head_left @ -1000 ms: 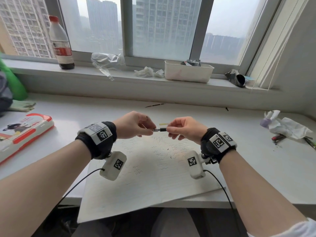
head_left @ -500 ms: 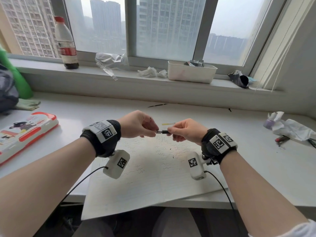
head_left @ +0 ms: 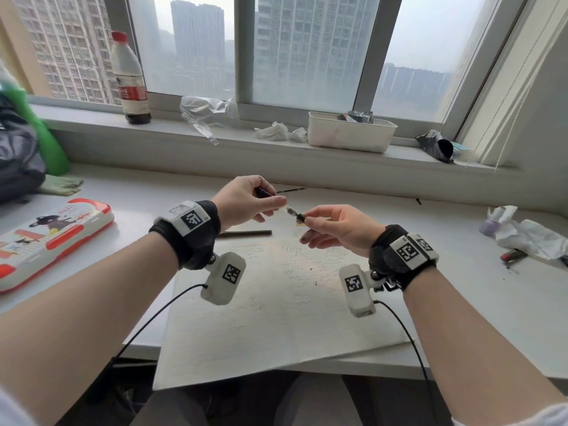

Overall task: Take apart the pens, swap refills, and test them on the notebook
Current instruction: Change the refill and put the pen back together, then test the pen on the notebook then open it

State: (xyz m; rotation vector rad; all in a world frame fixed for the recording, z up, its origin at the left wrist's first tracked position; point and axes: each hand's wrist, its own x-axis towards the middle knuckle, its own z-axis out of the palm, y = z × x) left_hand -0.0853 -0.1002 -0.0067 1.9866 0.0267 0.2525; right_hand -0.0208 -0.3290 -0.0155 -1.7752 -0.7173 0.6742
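Pencil case (head_left: pixel 46 238) noted at 9 o'clock, untouched. Left hand (head_left: pixel 246 199) pinched on dark pen barrel (head_left: pixel 264 192); right hand (head_left: pixel 341 226) pinched on tip section (head_left: pixel 296 214), parts apart, held above notebook (head_left: pixel 276 302). Spare barrel (head_left: pixel 246 233) lies at notebook's 12 o'clock edge. Step judged: disassembly, approx. mid-task. Next: refill to be withdrawn w/ straight pull.
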